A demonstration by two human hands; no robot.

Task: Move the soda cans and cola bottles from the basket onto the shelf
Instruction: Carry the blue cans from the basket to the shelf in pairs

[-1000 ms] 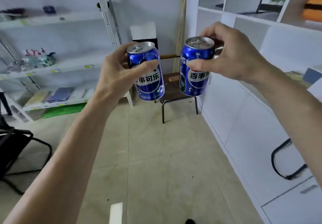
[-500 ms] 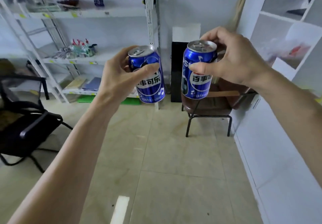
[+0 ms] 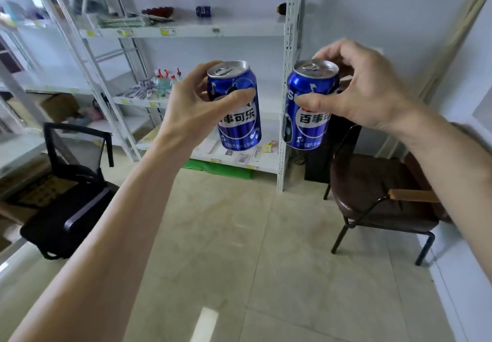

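Note:
I hold two blue soda cans upright at chest height, side by side with a gap between them. My left hand (image 3: 197,104) grips the left blue can (image 3: 239,126) around its upper half. My right hand (image 3: 356,88) grips the right blue can (image 3: 306,126) near its rim. Behind them stands a white metal shelf (image 3: 202,31) against the wall, with a small blue can (image 3: 203,11) on its upper board. The basket and the cola bottles are out of view.
A brown chair (image 3: 372,195) stands on the right beside the shelf post (image 3: 286,128). A black office chair (image 3: 69,182) is on the left. Bottles and papers lie on the middle shelf board (image 3: 157,86). Tiled floor (image 3: 239,248) stretches ahead.
My view has swung left, bringing the metal shelf to the centre and pushing the white cabinet out of frame. Both hands keep the cans in the same hold.

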